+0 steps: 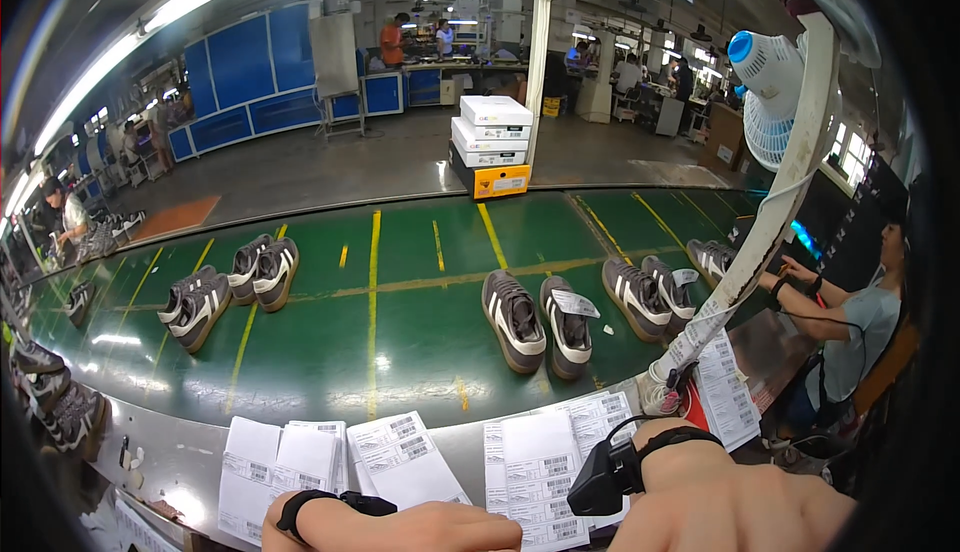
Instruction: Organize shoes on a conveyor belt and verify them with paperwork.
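My left hand (440, 528) is at the lower edge, a black band with a small device round its wrist. My right hand (745, 504) is farther right, back upward, with a black band and a boxy black device (607, 477) at the wrist. The lower edge cuts off the fingers of both, so what they hold, if anything, is hidden. Just beyond lie white barcode label sheets, a left stack (250, 447), a middle sheet (395, 442) and a right stack (535, 442). Past them, a pair of dark grey sneakers (513, 322) with white stripes stands on the green conveyor belt (420, 337); a paper tag rests on one.
More sneaker pairs stand on the belt, at left (265, 272) and right (637, 297). Stacked shoe boxes (492, 142) stand beyond it. A white post (745, 277) carrying a fan (770, 87) rises at right, near a seated co-worker (865, 327). More shoes (65, 402) crowd the left edge.
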Available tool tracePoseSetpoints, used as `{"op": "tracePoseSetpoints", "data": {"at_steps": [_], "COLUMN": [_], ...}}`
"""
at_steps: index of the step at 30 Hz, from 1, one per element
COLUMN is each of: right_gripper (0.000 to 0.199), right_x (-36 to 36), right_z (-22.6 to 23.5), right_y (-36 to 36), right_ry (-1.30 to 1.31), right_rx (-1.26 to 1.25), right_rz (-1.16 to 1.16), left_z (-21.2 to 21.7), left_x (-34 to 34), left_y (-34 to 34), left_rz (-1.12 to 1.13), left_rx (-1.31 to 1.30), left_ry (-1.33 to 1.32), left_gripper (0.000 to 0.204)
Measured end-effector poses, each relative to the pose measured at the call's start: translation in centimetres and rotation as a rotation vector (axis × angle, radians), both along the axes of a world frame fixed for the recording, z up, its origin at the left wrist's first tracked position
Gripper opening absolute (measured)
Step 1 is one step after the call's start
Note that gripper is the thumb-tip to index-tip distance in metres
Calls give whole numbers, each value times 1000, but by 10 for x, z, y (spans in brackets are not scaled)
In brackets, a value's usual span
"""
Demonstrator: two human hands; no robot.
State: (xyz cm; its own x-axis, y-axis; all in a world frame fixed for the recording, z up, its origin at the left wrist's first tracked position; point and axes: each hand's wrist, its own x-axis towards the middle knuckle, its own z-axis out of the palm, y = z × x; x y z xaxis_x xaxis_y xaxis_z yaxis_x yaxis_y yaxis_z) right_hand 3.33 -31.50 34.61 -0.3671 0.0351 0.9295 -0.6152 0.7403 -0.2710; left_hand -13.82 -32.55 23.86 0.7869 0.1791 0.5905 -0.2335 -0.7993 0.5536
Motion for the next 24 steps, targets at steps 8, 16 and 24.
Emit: {"op": "tracePoseSetpoints", "data": {"at_steps": [8,16,24], "right_gripper": [28,29,37], "right_x": [1,43,62], "right_z": [-16,-54,-118], "right_y": [-11,-15,33], "right_ry": [44,67,-886], "right_rx": [73,123,-396], "right_rz": [76,134,405], "left_z": [-14,-28,-160], "left_x": [-13,-59,-270], "left_y": [-1,104,323], "left_rz": [-8,609,1589], "left_rx": [-32,54,-190], "left_ry": [66,1019,1110], "left_gripper": [17,47,67]}}
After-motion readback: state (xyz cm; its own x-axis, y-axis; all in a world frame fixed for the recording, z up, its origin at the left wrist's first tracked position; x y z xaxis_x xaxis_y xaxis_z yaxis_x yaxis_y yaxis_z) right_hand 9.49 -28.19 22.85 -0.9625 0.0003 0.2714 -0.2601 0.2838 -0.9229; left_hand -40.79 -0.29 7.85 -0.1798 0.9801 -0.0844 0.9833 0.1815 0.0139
